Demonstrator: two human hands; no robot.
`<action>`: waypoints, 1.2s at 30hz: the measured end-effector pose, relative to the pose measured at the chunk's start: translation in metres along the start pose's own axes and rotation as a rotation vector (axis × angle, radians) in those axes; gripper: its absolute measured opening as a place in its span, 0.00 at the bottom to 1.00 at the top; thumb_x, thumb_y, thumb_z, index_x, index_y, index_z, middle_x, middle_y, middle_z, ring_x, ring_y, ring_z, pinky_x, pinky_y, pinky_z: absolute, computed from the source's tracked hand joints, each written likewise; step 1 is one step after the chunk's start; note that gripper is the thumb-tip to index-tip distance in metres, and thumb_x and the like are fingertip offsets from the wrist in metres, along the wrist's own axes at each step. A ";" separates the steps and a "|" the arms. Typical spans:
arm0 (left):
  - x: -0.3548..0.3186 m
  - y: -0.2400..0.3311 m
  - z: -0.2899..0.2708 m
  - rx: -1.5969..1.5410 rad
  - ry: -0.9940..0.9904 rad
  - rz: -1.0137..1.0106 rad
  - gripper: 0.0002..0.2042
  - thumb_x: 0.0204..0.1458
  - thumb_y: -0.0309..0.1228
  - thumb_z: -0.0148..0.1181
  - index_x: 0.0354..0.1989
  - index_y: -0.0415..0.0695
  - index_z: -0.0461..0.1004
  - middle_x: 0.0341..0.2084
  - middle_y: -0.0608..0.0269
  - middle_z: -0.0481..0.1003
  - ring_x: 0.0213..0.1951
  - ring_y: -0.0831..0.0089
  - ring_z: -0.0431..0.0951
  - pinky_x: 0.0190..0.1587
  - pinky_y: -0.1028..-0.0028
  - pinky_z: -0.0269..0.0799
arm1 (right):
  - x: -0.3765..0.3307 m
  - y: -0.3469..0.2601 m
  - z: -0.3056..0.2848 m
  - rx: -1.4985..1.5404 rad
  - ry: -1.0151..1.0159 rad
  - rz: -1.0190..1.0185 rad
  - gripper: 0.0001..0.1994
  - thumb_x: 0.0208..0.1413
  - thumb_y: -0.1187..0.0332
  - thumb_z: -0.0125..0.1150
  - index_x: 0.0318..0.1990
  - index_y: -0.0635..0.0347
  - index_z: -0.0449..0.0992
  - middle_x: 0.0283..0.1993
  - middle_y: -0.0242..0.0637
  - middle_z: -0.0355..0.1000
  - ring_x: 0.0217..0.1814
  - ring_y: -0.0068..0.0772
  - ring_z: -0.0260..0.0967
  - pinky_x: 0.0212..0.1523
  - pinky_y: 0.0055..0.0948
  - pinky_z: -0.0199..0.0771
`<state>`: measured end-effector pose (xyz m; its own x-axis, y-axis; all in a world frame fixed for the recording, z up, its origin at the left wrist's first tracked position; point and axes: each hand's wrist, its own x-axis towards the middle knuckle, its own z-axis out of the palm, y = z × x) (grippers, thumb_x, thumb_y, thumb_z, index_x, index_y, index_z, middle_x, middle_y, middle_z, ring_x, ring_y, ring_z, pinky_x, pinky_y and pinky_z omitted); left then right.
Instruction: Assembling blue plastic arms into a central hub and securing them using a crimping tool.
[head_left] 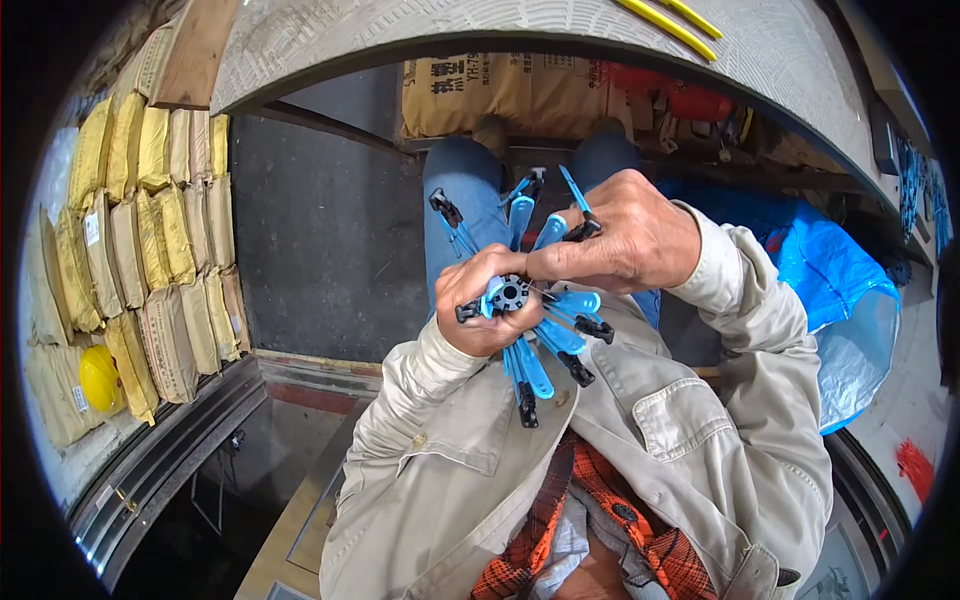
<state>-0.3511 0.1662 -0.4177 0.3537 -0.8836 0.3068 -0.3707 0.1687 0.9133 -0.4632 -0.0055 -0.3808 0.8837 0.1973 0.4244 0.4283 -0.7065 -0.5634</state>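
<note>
In front of my lap is a blue-and-black spoked piece, with a notched round black hub (510, 293) and several blue arms (536, 370) fanning out around it, most ending in black tips. My left hand (478, 318) is closed around this piece just under the hub. My right hand (640, 235) has its fingers curled, with one digit reaching to the hub's edge. A slim blue arm with a black end (583, 230) sits at the curled fingers, seemingly gripped there. Thin wire-like parts show beside the hub; my hands hide how the arms join it.
A grey worktop (440, 25) with yellow strips (668, 28) curves above my knees. Stacked yellow and brown sacks (150, 240) line the left, with a yellow rounded object (99, 379). More brown sacks (500, 95) lie under the worktop. A blue plastic bag (835, 270) stands at right.
</note>
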 end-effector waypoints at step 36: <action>0.015 -0.010 -0.034 -0.329 0.016 -0.172 0.12 0.36 0.16 0.57 0.34 0.37 0.74 0.25 0.63 0.72 0.21 0.78 0.66 0.26 0.83 0.61 | 0.010 0.008 -0.026 -1.342 0.430 0.036 0.15 0.43 0.65 0.67 0.39 0.48 0.70 0.49 0.26 0.64 0.52 0.26 0.62 0.60 0.35 0.50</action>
<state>-0.3128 0.1658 -0.4127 0.4013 -0.9047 0.1434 -0.0097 0.1523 0.9883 -0.4558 -0.0266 -0.3630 0.6599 0.1175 0.7421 -0.3120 -0.8557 0.4129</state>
